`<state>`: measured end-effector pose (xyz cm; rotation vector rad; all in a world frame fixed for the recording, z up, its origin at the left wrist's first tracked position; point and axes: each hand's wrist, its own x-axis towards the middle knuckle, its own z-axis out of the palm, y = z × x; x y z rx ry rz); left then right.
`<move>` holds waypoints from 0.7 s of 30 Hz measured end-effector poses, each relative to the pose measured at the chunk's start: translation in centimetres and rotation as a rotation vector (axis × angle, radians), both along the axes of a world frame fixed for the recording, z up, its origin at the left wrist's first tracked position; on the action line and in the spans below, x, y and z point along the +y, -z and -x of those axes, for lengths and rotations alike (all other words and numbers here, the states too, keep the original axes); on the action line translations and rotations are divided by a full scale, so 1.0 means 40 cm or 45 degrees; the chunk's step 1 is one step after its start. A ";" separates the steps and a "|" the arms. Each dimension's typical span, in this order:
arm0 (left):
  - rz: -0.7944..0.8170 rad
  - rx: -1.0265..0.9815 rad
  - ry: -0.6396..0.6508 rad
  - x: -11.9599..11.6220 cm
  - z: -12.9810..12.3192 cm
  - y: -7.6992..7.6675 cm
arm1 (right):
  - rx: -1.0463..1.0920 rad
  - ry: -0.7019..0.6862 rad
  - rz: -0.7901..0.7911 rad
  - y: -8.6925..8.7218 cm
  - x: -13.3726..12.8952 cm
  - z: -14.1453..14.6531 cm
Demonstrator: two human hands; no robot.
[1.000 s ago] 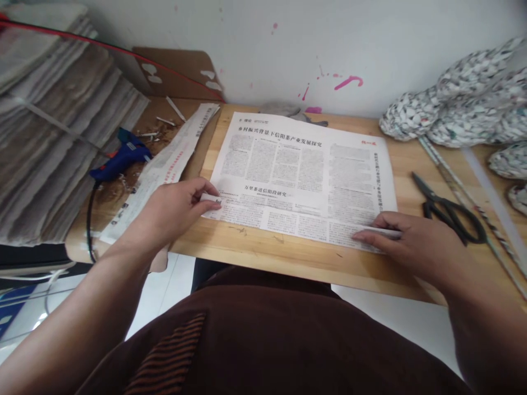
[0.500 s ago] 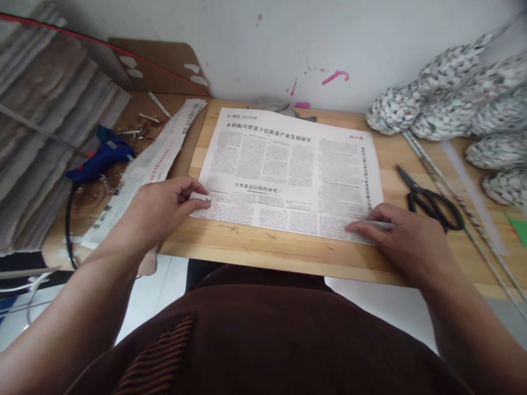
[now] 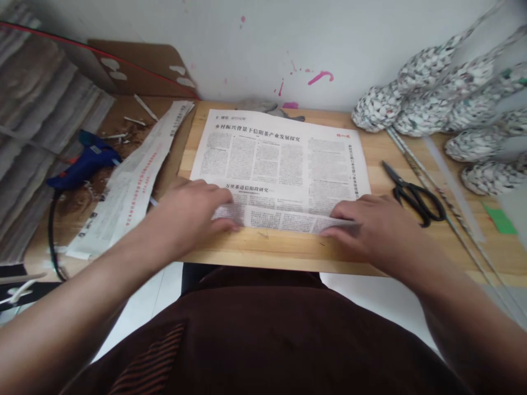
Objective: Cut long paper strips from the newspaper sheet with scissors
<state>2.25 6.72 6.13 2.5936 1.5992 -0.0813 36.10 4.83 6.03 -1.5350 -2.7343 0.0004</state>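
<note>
A printed newspaper sheet [image 3: 284, 159] lies on the wooden table [image 3: 263, 253], its near edge lifted and folded up in a narrow strip. At the sheet's near left corner, my left hand [image 3: 206, 211] pinches this edge between thumb and fingers. My right hand [image 3: 362, 225] grips the same edge near the right corner, thumb below and fingers above. Parts of both corners are hidden under the fingers.
On the left are a blue glue gun [image 3: 84, 162], a long paper strip [image 3: 138, 181] and a newspaper stack [image 3: 37, 131]. Black scissors [image 3: 414, 195], patterned rods [image 3: 444, 203] and woven paper bundles [image 3: 424, 109] lie right. A grey cloth [image 3: 263, 107] sits behind the sheet.
Both hands have moved inward along the near edge, and that edge is now turned up. The whole view has shifted, with the table's items appearing further left.
</note>
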 end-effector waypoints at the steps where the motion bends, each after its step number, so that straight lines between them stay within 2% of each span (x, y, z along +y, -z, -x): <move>1: -0.007 -0.045 0.041 -0.016 -0.018 0.002 | -0.013 -0.044 -0.017 -0.002 -0.016 0.026; 5: -0.059 -0.135 0.193 -0.092 -0.059 0.005 | -0.032 -0.144 0.019 0.003 -0.086 0.097; 9: -0.198 -0.176 0.269 -0.142 -0.048 0.022 | 0.104 -0.123 0.062 0.019 -0.126 0.101; 15: -0.223 -0.335 0.318 -0.163 -0.046 0.050 | 0.256 -0.111 0.021 0.034 -0.138 0.105; 21: -0.250 -0.411 0.277 -0.164 -0.067 0.048 | 0.324 -0.062 0.036 0.036 -0.141 0.126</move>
